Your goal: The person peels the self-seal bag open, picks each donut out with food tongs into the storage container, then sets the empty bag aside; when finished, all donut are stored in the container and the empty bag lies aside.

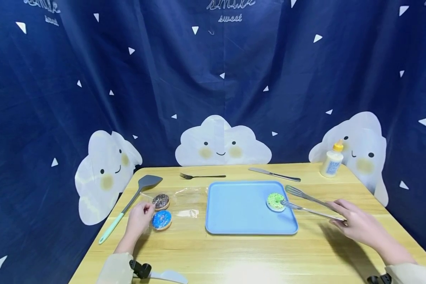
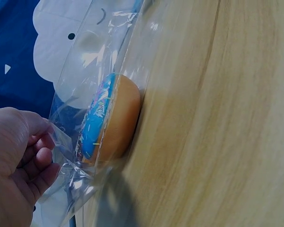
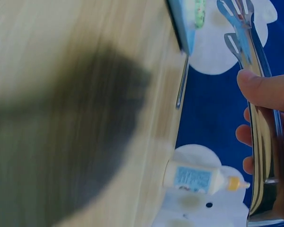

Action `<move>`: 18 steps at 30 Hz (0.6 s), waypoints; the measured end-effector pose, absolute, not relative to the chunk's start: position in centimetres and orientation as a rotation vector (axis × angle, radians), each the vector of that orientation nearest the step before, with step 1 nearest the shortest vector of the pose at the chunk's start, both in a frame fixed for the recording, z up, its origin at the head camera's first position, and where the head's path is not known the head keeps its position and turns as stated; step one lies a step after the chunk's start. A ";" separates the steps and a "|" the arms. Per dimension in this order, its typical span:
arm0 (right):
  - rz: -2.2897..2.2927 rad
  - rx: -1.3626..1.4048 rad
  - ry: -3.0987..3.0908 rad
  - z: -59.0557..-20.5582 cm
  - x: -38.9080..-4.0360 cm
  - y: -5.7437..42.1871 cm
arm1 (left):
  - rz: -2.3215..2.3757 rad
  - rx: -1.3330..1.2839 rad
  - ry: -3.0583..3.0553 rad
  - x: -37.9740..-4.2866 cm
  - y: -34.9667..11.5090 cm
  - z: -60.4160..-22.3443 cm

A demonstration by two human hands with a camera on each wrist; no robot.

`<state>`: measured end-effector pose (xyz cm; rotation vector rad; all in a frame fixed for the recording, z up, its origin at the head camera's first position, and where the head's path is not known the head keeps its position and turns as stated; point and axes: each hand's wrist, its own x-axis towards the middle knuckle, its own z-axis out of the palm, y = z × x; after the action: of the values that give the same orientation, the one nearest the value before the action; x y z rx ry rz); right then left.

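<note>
My left hand (image 1: 141,218) pinches the edge of a clear plastic bag (image 2: 66,142) on the left of the table. In the bag lie a chocolate donut (image 1: 161,202) and, nearer me, a blue-iced donut (image 1: 161,220) with sprinkles. On the right, my right hand (image 1: 358,223) grips metal tongs (image 1: 316,213) with slotted tips, their two arms spread apart. One tip overlaps a green-iced donut (image 1: 273,198) at the right side of a light blue tray (image 1: 241,209); the other tip stands off beyond the tray's right edge.
A grey spatula (image 1: 149,181) with a mint handle lies at the far left. Behind the tray are a fork (image 1: 202,176) and a knife (image 1: 275,174). A glue-type bottle (image 1: 331,163) with a yellow cap stands back right. A white utensil (image 1: 170,275) lies by my left sleeve.
</note>
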<state>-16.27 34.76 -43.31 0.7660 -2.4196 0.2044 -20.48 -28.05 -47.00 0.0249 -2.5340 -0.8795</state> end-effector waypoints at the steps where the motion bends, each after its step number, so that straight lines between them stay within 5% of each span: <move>1: 0.195 0.771 -2.412 -43.2 -16.5 34.5 | -0.877 0.023 -2.529 -20.5 -28.1 -47.0; 18: 0.196 0.978 -2.380 -43.3 -20.3 26.2 | -0.859 0.029 -2.548 -20.5 -28.0 -47.5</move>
<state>-20.30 26.19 -43.31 0.9783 -2.3802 0.1961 -20.45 -28.00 -47.54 0.0291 -2.5475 -0.8593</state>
